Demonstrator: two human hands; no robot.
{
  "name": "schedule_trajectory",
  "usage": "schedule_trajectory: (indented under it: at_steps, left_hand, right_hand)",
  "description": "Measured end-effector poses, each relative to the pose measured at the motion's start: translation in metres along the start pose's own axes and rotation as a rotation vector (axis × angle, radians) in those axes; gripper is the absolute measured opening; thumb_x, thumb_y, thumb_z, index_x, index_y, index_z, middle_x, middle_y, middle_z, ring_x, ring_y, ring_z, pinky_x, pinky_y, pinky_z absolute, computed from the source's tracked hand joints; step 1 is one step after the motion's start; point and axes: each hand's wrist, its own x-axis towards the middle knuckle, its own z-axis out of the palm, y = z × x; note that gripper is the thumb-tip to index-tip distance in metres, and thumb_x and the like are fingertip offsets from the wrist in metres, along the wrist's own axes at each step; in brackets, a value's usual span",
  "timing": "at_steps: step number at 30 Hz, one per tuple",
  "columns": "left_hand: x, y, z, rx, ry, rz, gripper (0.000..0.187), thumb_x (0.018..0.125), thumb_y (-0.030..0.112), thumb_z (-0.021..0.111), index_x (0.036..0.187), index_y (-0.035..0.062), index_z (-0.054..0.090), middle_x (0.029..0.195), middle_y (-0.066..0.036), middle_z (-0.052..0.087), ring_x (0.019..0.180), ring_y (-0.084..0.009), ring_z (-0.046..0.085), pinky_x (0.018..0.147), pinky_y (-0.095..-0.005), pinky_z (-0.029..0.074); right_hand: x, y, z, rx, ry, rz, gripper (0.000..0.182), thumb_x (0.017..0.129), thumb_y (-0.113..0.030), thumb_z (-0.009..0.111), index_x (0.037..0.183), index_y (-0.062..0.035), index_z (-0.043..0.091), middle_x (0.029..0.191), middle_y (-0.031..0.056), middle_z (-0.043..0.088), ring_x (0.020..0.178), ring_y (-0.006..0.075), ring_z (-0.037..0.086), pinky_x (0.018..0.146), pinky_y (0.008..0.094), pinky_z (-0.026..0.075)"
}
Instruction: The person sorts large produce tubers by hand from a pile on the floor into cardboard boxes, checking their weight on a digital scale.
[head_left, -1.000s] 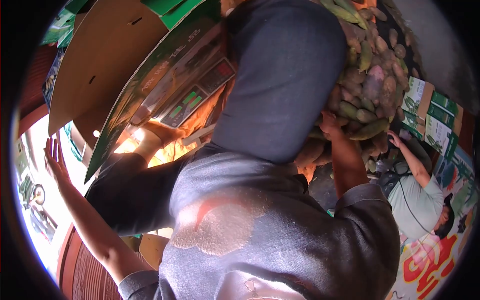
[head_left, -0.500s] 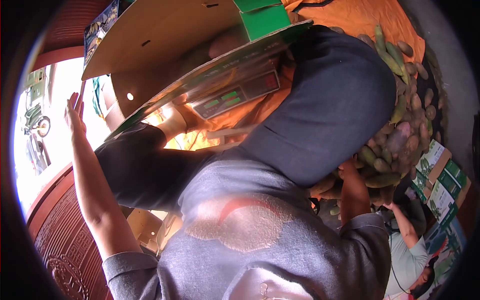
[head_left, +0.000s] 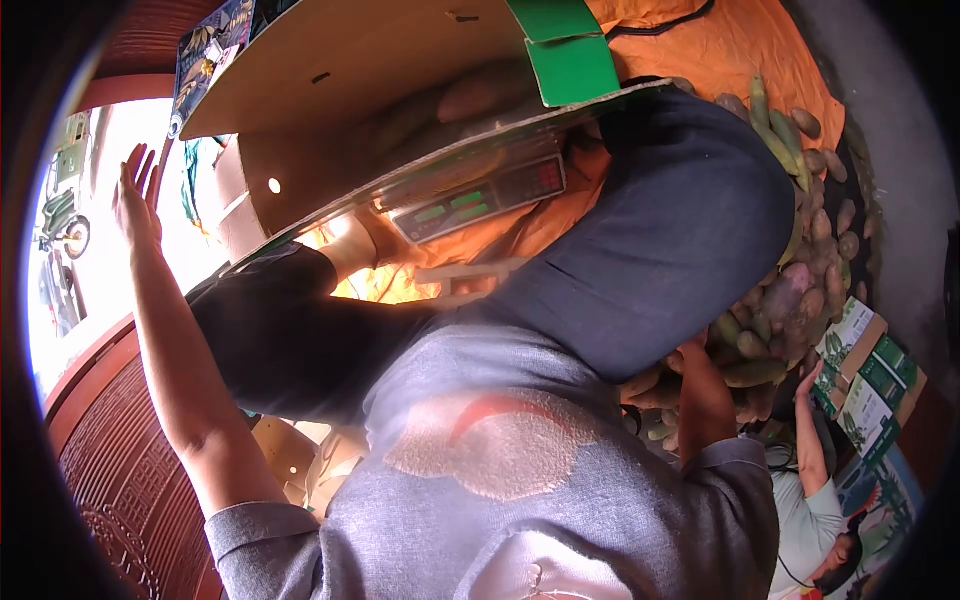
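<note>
My left hand [head_left: 138, 200] is held up at the far left with its fingers stretched and slightly spread, holding nothing. It is beside the left end of a large open cardboard box [head_left: 330, 120], apart from it. The box has green flaps [head_left: 570, 65] and some reddish oblong produce [head_left: 470, 95] inside. Beyond my right thigh, my right hand [head_left: 690, 348] is down at a heap of green and reddish-brown oblong produce [head_left: 790, 290]. My leg hides most of its fingers, so I cannot see whether it holds a piece.
A digital scale [head_left: 475, 205] with lit green displays sits under the box's edge. An orange sheet [head_left: 740, 45] lies beneath the heap. A co-worker's arm [head_left: 812, 440] reaches toward green-and-white cartons [head_left: 870, 390] at right. Carved reddish-brown wooden furniture [head_left: 130, 460] stands at left.
The box and legs appear shifted slightly right in view. My left hand is a little higher, fingers more spread. The co-worker's hand has risen toward the cartons. My right hand stays by the heap.
</note>
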Motion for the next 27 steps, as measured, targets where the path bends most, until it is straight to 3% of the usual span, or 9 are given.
schedule_trajectory:
  at_steps: [8,11,12,14,15,20,21,23,27]
  left_hand:
    - [0.007,0.054,0.030,0.031,-0.359,0.211,0.043,0.097,0.034,0.035,0.123,0.0055,0.052,0.125,-0.010,0.053,0.116,-0.0205,0.051,0.103,-0.0350,0.035]
    - [0.007,0.060,0.040,0.079,-0.584,0.378,0.044,0.096,0.036,0.037,0.123,0.0046,0.052,0.124,-0.010,0.054,0.116,-0.0191,0.051,0.101,-0.0335,0.036]
    - [-0.001,0.063,0.048,0.049,-0.587,0.459,0.042,0.096,0.036,0.040,0.118,0.0040,0.057,0.116,-0.008,0.060,0.108,-0.0174,0.056,0.094,-0.0298,0.040]
    - [-0.011,0.065,0.056,0.103,-0.621,0.413,0.045,0.096,0.038,0.036,0.120,0.0041,0.055,0.123,-0.010,0.055,0.116,-0.0201,0.051,0.102,-0.0355,0.035]
    - [-0.012,0.062,0.059,0.106,-0.633,0.437,0.045,0.096,0.038,0.037,0.119,0.0039,0.055,0.121,-0.009,0.056,0.113,-0.0198,0.053,0.100,-0.0344,0.036]
    - [-0.033,0.061,0.076,0.077,-0.693,0.500,0.038,0.095,0.034,0.045,0.110,0.0039,0.061,0.103,-0.008,0.065,0.094,-0.0158,0.060,0.085,-0.0277,0.044]
    - [-0.038,0.060,0.078,0.165,-0.644,0.512,0.036,0.092,0.034,0.050,0.105,0.0032,0.063,0.091,-0.008,0.067,0.083,-0.0145,0.060,0.076,-0.0272,0.046]
    - [-0.052,0.075,0.077,0.304,-0.738,0.520,0.036,0.093,0.031,0.047,0.110,0.0016,0.060,0.098,-0.013,0.065,0.089,-0.0226,0.062,0.081,-0.0307,0.046]
    - [-0.061,0.071,0.081,0.459,-0.743,0.695,0.025,0.089,0.021,0.053,0.098,-0.0008,0.060,0.079,-0.020,0.061,0.078,-0.0355,0.059,0.070,-0.0400,0.046]
  right_hand:
    - [0.051,0.106,-0.053,1.723,0.314,0.243,0.040,0.085,-0.030,0.062,0.118,-0.0104,0.052,0.125,0.0055,0.047,0.112,0.0197,0.046,0.097,0.0346,0.034]
    - [0.026,0.146,-0.113,1.985,0.477,0.106,0.036,0.085,-0.029,0.062,0.115,-0.0105,0.054,0.121,0.0048,0.050,0.109,0.0185,0.049,0.094,0.0331,0.037]
    - [0.014,0.154,-0.131,1.975,0.756,-0.378,0.027,0.086,-0.026,0.062,0.106,-0.0074,0.057,0.105,-0.0004,0.059,0.096,0.0128,0.053,0.081,0.0288,0.043]
    - [-0.064,0.159,-0.214,1.826,0.934,-0.399,0.034,0.085,-0.023,0.064,0.111,-0.0033,0.053,0.110,0.0034,0.057,0.099,0.0132,0.052,0.086,0.0292,0.041]
    - [-0.097,0.157,-0.247,1.692,1.171,-0.351,0.034,0.085,-0.021,0.064,0.112,-0.0029,0.053,0.110,0.0053,0.057,0.100,0.0134,0.052,0.088,0.0279,0.040]
    - [-0.221,0.143,-0.378,1.285,1.613,-0.572,0.046,0.083,-0.012,0.065,0.124,0.0014,0.046,0.115,0.0069,0.056,0.103,0.0141,0.052,0.092,0.0275,0.039]
    - [-0.254,0.123,-0.400,1.196,1.606,-0.612,0.047,0.084,-0.011,0.065,0.125,0.0018,0.045,0.117,0.0080,0.055,0.106,0.0151,0.051,0.095,0.0287,0.039]
    - [-0.312,0.077,-0.436,0.955,1.476,-0.860,0.046,0.084,-0.009,0.063,0.125,0.0018,0.045,0.121,0.0122,0.053,0.111,0.0197,0.051,0.098,0.0325,0.039]
    - [-0.386,-0.049,-0.475,0.559,1.084,-1.189,0.059,0.067,-0.006,0.071,0.121,0.0027,0.048,0.118,0.0130,0.057,0.106,0.0204,0.055,0.093,0.0321,0.041]
